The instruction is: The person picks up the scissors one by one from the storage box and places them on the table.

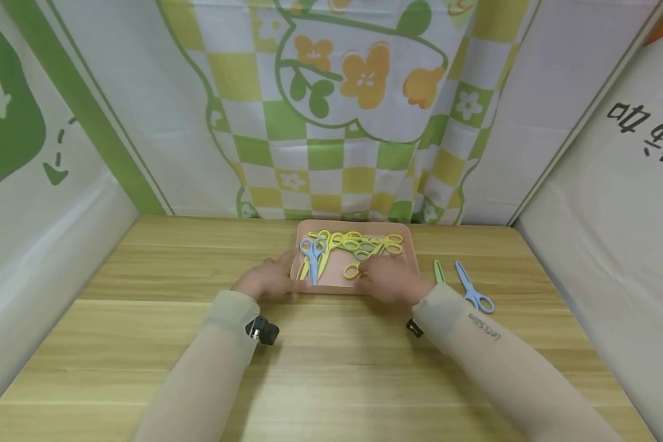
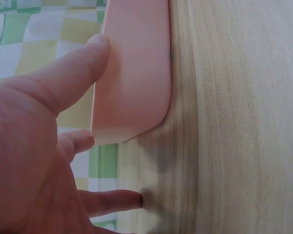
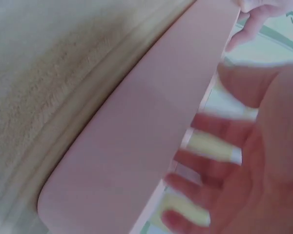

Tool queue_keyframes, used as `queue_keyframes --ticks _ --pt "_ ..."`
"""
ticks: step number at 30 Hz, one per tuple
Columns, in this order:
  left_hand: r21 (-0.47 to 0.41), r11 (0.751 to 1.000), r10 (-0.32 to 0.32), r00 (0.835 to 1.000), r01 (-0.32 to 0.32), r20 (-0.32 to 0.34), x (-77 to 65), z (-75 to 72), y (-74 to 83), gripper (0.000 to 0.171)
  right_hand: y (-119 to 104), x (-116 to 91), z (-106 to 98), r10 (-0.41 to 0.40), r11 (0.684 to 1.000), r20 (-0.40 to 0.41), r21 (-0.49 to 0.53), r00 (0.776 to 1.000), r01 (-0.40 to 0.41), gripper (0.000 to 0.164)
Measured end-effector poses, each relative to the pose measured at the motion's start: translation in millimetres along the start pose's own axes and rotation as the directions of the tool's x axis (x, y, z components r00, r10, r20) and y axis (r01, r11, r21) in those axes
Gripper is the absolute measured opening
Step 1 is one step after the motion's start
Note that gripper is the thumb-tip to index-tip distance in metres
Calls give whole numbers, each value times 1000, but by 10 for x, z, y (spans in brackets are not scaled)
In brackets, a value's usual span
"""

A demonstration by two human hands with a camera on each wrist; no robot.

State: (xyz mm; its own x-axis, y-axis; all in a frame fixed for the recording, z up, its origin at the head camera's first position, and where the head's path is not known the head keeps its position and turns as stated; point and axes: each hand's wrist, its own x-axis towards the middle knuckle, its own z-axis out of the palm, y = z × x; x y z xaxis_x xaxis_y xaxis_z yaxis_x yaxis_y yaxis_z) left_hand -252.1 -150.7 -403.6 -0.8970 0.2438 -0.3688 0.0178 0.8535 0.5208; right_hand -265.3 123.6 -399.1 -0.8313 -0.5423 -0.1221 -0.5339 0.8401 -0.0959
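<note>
Nearest, two pale beige sleeves (image 1: 182,380) are stretching forward over a light brown wood-grain counter (image 1: 331,380), the right one bearing dark lettering, and a small black device (image 1: 262,329) is jutting from the left wrist. Beyond it, the left hand (image 1: 267,277) is resting at the near left corner of a shallow pink rectangular tray with rounded corners (image 1: 334,281), which is lying near the counter's far edge. The left grip is lying unclenched — the thumb is touching the outside of the near wall while the other fingers are spreading around and past the corner. The right hand (image 1: 389,278), blurred, is reaching past the near rim toward the tray's right part; its grip is hanging relaxed, thumb and fingers apart. Just beside those fingers, a yellow ring handle (image 1: 345,271) is showing in the tray. To the right, blue scissors with a straight blade cover (image 1: 466,282) are lying on the counter, next to green scissors (image 1: 439,272) that the right arm is partly hiding. Inside the tray, light blue scissors (image 1: 312,261) are pointing toward the near wall at the left, and several yellow and green scissors (image 1: 370,239) are overlapping along the far side. Behind, a white cloth with green and yellow checks and orange flowers (image 1: 359,178) is hanging.
</note>
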Motion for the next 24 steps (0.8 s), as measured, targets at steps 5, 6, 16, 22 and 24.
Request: queue_keyframes --ticks 5,6,16,22,24 --pt "26 1000 14 1000 -14 -5 -2 -4 8 97 110 45 -58 121 990 -35 -62 992 -123 33" --pt "29 999 15 1000 -15 -5 0 -4 8 97 124 48 -74 146 988 -13 -46 989 -147 36" --pt "18 1000 8 1000 -8 1 2 1 -10 97 133 130 -68 254 967 102 -14 962 -254 29" --pt "20 1000 16 1000 -16 0 6 4 -12 96 86 158 -67 235 971 116 -75 965 -227 26" --pt "16 1000 13 1000 -13 0 3 2 -11 97 87 172 -65 237 971 127 -74 963 -229 27"
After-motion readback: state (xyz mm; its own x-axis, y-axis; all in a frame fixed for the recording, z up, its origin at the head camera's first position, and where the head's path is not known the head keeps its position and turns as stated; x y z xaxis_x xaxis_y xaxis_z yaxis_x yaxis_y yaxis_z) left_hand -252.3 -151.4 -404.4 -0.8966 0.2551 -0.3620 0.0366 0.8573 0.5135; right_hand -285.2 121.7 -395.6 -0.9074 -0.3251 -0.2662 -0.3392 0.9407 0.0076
